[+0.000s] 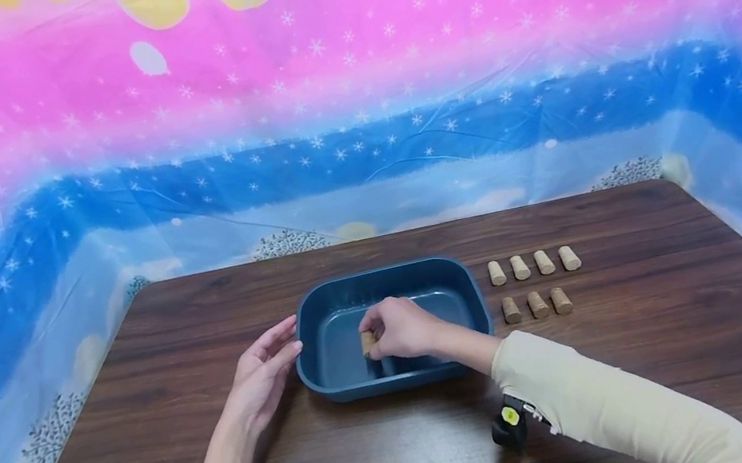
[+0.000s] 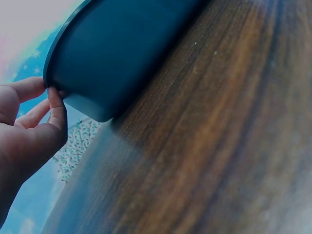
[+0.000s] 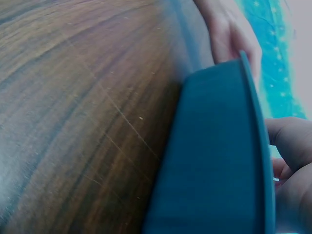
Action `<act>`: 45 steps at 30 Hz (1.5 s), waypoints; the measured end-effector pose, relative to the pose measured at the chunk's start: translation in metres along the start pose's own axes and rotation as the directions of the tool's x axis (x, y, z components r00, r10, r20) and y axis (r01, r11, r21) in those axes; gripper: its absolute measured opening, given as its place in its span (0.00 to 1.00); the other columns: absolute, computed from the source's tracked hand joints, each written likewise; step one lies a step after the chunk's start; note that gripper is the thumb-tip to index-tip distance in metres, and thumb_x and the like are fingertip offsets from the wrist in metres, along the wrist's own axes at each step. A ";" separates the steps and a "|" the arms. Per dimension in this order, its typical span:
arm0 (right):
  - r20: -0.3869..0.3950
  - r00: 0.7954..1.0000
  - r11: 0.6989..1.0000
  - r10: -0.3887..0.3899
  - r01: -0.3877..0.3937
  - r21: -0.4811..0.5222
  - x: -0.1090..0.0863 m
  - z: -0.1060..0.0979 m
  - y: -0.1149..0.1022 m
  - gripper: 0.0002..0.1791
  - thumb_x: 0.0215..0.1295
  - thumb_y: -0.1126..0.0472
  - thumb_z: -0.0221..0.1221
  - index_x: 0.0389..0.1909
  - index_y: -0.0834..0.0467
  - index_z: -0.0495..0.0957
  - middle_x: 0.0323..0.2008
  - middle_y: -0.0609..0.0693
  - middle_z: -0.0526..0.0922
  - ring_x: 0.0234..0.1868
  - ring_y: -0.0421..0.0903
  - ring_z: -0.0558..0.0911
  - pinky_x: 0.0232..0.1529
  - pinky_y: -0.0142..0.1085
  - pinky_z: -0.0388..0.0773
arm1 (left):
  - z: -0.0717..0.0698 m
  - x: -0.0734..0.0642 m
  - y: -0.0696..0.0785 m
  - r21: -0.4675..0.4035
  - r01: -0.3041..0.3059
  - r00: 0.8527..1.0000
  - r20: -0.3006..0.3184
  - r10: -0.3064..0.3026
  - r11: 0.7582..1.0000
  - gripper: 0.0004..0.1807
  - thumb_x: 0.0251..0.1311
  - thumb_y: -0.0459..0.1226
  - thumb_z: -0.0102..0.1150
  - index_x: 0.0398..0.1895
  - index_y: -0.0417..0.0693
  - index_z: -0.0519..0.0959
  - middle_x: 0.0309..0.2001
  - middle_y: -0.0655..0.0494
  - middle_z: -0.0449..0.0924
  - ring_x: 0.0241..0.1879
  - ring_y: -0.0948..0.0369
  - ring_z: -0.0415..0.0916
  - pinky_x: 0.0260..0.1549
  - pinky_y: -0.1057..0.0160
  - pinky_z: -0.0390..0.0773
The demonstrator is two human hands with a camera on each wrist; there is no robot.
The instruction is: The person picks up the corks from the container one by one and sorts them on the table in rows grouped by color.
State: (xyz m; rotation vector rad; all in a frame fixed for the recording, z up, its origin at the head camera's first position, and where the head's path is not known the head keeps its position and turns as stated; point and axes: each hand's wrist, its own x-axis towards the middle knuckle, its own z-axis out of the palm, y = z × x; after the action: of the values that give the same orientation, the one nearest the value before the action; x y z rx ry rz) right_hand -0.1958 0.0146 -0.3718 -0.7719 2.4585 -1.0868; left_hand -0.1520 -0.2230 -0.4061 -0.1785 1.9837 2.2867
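A dark blue rectangular tub point(image 1: 401, 384) stands on the wooden table. My left hand point(image 1: 264, 374) holds its left end, thumb at the rim and fingertips against the outside, as the left wrist view shows of the tub's wall point(image 2: 112, 53). Inside the tub, my right hand point(image 1: 401, 329) pinches a brown cork stopper point(image 1: 368, 343), held roughly upright low over the floor. In the right wrist view the tub's side point(image 3: 209, 151) hides the cork and most of the right fingers point(image 3: 290, 139).
Right of the tub, several corks lie in two rows: a paler back row point(image 1: 520, 268) and a browner front row point(image 1: 538, 305). Dark wood table point(image 1: 666, 347) surrounds them. A colourful snowflake-printed cloth point(image 1: 356, 137) hangs behind the table and along both sides.
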 end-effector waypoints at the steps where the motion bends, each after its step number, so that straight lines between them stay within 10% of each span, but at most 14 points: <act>1: -0.006 1.000 1.000 0.008 -0.008 0.011 0.000 -0.002 0.000 0.16 0.57 0.70 0.65 0.48 0.65 0.80 0.39 0.51 0.81 0.40 0.46 0.79 0.41 0.36 0.78 | 0.000 0.000 0.000 0.000 -0.001 1.000 0.002 0.001 1.000 0.29 0.67 0.29 0.53 0.70 0.33 0.60 0.59 0.47 0.68 0.52 0.63 0.72 0.54 0.70 0.71; 29: -0.096 0.995 0.981 0.016 0.003 0.194 -0.018 -0.058 0.028 0.19 0.62 0.68 0.63 0.55 0.60 0.78 0.46 0.51 0.81 0.51 0.49 0.78 0.48 0.42 0.78 | 0.001 -0.001 -0.001 -0.002 -0.002 1.000 -0.001 0.002 1.000 0.29 0.67 0.29 0.53 0.70 0.33 0.60 0.58 0.49 0.69 0.51 0.65 0.73 0.54 0.70 0.71; 45: -0.158 0.984 0.988 0.082 -0.060 0.140 -0.039 -0.094 0.060 0.22 0.60 0.65 0.63 0.57 0.62 0.78 0.50 0.55 0.81 0.54 0.53 0.77 0.50 0.48 0.76 | 0.001 -0.001 0.000 0.010 0.008 1.000 -0.003 -0.008 1.000 0.29 0.67 0.30 0.54 0.70 0.34 0.60 0.58 0.49 0.68 0.54 0.63 0.70 0.55 0.70 0.70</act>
State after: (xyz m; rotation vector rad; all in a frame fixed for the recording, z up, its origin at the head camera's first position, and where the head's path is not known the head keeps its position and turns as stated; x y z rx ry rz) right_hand -0.2331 0.1253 -0.3526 -0.5696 2.4919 -1.3212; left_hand -0.1510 -0.2221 -0.4057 -0.1877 1.9922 2.2724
